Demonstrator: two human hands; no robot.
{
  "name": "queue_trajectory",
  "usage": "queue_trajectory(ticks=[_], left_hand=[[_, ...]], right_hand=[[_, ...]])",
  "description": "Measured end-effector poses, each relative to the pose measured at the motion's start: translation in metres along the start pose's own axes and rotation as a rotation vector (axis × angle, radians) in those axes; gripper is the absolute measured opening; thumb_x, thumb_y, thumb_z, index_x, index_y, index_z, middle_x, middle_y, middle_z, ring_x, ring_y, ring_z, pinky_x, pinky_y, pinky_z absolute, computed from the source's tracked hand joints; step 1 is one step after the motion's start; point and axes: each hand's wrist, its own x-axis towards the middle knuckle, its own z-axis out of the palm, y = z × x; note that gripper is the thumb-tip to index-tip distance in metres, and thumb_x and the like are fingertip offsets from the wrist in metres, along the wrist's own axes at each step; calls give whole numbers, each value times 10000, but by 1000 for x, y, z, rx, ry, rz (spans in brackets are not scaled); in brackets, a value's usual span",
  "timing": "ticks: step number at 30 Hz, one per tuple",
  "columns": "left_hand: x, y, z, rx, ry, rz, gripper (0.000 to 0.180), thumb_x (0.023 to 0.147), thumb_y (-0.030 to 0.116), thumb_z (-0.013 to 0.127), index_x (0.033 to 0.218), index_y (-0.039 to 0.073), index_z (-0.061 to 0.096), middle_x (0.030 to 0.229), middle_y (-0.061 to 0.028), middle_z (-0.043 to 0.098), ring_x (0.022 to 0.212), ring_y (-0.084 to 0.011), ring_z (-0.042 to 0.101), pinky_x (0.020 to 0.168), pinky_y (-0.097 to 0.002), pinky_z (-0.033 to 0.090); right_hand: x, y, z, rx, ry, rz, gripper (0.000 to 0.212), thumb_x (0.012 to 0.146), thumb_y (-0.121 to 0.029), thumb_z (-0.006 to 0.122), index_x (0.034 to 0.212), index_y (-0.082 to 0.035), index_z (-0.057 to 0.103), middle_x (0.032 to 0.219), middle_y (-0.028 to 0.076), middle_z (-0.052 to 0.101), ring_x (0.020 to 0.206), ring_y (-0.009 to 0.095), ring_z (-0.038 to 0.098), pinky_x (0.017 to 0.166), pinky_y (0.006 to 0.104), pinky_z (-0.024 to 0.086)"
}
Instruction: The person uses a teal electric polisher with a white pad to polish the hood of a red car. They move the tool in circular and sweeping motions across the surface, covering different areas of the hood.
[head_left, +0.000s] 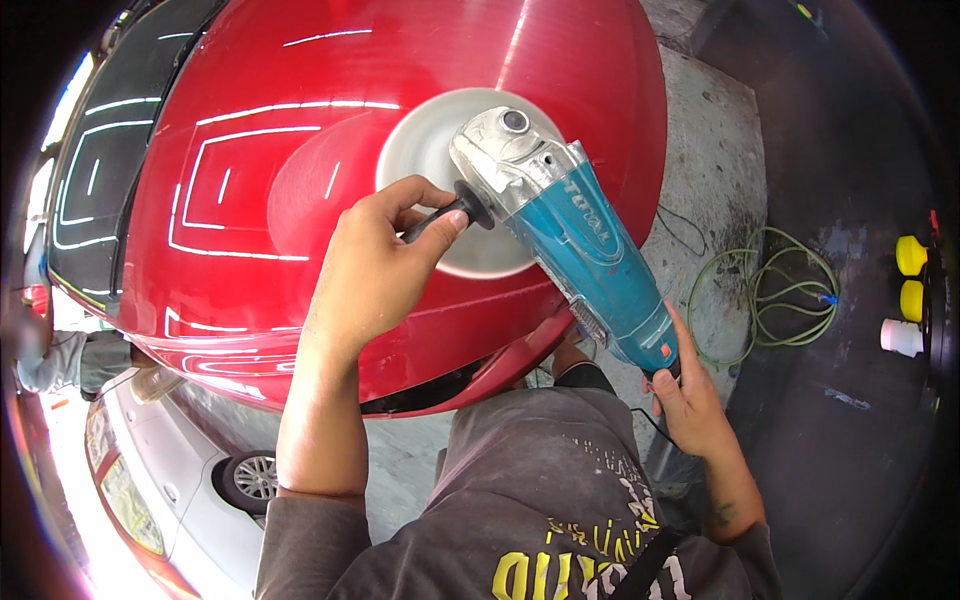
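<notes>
My dark grey shirt (540, 450) with yellow and white print lies nearest. Beyond it, my left hand (378, 250) grips the black side handle (475, 207) of the teal polisher (590, 245), thumb and fingers around it. My right hand (690, 400) is closed around the tool's near end, to the right. The polisher slants from there to the far left, its round white pad (420, 150) over the glossy red car panel (270, 150) and looking blurred. A green hose (790, 344) lies coiled on the right; a silver car (165, 490) stands at the near left.
</notes>
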Motion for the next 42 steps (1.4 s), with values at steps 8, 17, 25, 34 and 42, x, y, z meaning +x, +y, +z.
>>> queue_trajectory(ticks=[8,17,25,34,42], left_hand=[[-29,-13,3,-51,12,-13,282,993,215,772,1188,13,746,880,-105,787,738,-112,644,667,-293,492],[-65,-19,2,-60,12,-87,302,973,246,786,1186,34,755,891,-161,803,788,-175,694,770,-351,518],[-97,-37,-2,-53,28,-99,312,956,251,802,1181,39,759,923,-156,813,820,-188,718,791,-360,527],[-143,-60,-9,-101,92,-103,293,950,188,797,1179,9,765,974,-177,812,909,-184,754,819,-348,547],[-213,-120,-34,-382,266,-244,304,976,66,789,1237,-74,720,996,-104,791,799,-92,683,679,-247,527]], right_hand=[[-24,13,20,-16,-15,23,830,1088,-371,595,1753,-153,148,935,94,675,669,166,620,657,347,544],[-51,25,42,-54,-23,25,836,1091,-402,588,1752,-155,140,862,91,670,662,183,641,659,361,550],[-70,34,63,-71,-44,7,826,1092,-385,583,1748,-142,144,949,143,718,671,199,653,674,376,559],[-94,44,85,-163,-85,13,860,1072,-446,599,1733,-108,164,1237,297,728,1121,480,726,991,489,543],[-77,9,110,-341,-247,-212,897,1029,-369,703,1726,-116,199,1384,305,660,1169,481,704,973,497,561]])
